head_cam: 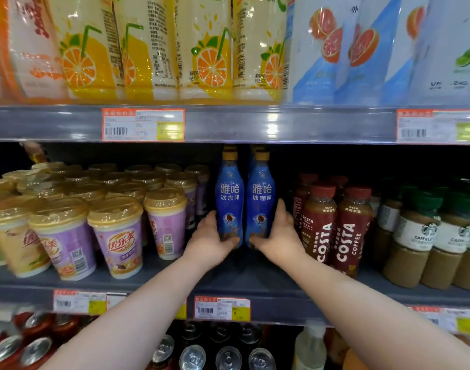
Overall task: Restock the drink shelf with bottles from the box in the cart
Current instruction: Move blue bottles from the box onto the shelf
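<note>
Two blue bottles stood upright on the middle shelf (pixel 244 285), side by side and touching or very nearly so, set back from the front edge. Left hand (pixel 211 243) gripped the left bottle (pixel 229 193) low down, thumb curled across the front near the base and palm against its outer side; the other fingers went round behind, out of sight. Right hand (pixel 278 233) held the right bottle (pixel 260 193) the same way, mirrored, with its thumb on the front and its fingers running up the outer side. Both bottles had gold caps and white lettering on a blue wrap. Behind them, in the dark of the shelf, more gold caps showed, probably further bottles of the same kind, though the view there was dim. Left of the pair stood rows of cups (pixel 116 236) with gold lids and purple or cream sides, the nearest just beside the left hand. To the right were red Costa bottles (pixel 319 222), close to the right wrist, then green-capped coffees (pixel 415 244) further along. Juice packs (pixel 207 49) with orange slices filled the shelf above. A price tag (pixel 222 308) sat on the rail below the arms, and cans (pixel 228 356) stood on the bottom shelf.
</note>
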Demonstrator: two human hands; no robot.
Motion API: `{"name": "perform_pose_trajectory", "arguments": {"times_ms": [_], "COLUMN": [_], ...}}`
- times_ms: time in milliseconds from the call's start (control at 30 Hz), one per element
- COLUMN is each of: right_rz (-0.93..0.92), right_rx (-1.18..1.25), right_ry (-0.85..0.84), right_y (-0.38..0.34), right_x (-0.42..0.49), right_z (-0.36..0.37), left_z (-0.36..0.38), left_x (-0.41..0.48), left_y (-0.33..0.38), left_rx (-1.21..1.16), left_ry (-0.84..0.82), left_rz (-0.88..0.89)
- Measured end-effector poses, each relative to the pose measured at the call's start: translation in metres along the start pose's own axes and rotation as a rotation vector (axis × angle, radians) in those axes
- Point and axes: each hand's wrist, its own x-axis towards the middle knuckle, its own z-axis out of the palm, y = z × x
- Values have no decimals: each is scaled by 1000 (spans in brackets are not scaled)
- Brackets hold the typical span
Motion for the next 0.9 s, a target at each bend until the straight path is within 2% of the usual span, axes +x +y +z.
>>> {"name": "perform_pose_trajectory", "arguments": {"times_ms": [133,267,633,900], "right_rz": [-238,-413,-562,-710], "right_rx": [-437,-646,-648,-618], "right_ry": [-49,-148,-310,-420], "right_y": [-5,-16,-71,-164], "right_x": [-21,-37,-93,-185], "right_z": [-6,-1,59,157], "left_z": [-15,-27,-84,-194], "left_x": [-32,-63,-148,-269], "left_y": [7,10,-45,-138], "left_rx": [521,687,774,839], "left_ry": [11,33,54,60], "left_rz": [163,209,34,-248]}}
